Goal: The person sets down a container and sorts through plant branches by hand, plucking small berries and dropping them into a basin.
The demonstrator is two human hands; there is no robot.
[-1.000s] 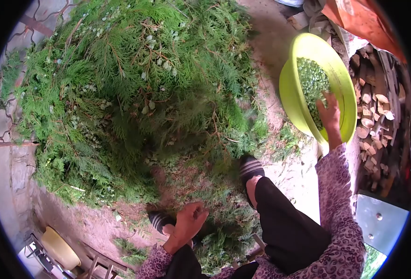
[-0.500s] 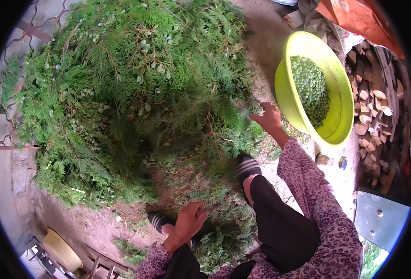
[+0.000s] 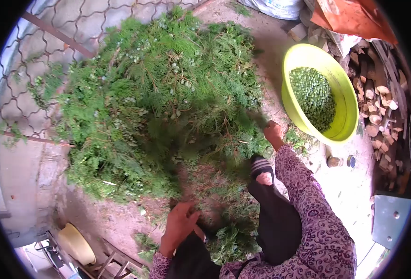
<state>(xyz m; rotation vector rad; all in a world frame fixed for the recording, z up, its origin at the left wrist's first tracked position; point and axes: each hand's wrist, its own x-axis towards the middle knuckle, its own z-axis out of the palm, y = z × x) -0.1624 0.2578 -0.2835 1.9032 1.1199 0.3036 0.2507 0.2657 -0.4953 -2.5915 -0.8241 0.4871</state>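
Observation:
A large heap of cut evergreen branches (image 3: 168, 83), with feathery green leaves and pale cones, lies on the ground before me. At its right edge my right hand (image 3: 274, 133) is closed, and a motion-blurred evergreen sprig (image 3: 256, 117) extends up and left from its fingers. My left hand (image 3: 179, 226) is low, in front of my left knee, with thumb and fingers apart and nothing visible between them. To the right of my right hand, a yellow-green basin (image 3: 347, 125) stands tilted in view, holding many small green cones (image 3: 312, 95).
Split firewood (image 3: 380, 111) is stacked at far right, below an orange sheet (image 3: 352, 18). Two small jars (image 3: 334, 161) stand below the basin. A pale yellow tub (image 3: 77, 244) sits lower left. My striped slipper (image 3: 261, 165) is beside the heap.
My right hand has gone from spread fingers to closed on a sprig. The left hand's fingers have parted slightly. My view has shifted, showing more paving at upper left.

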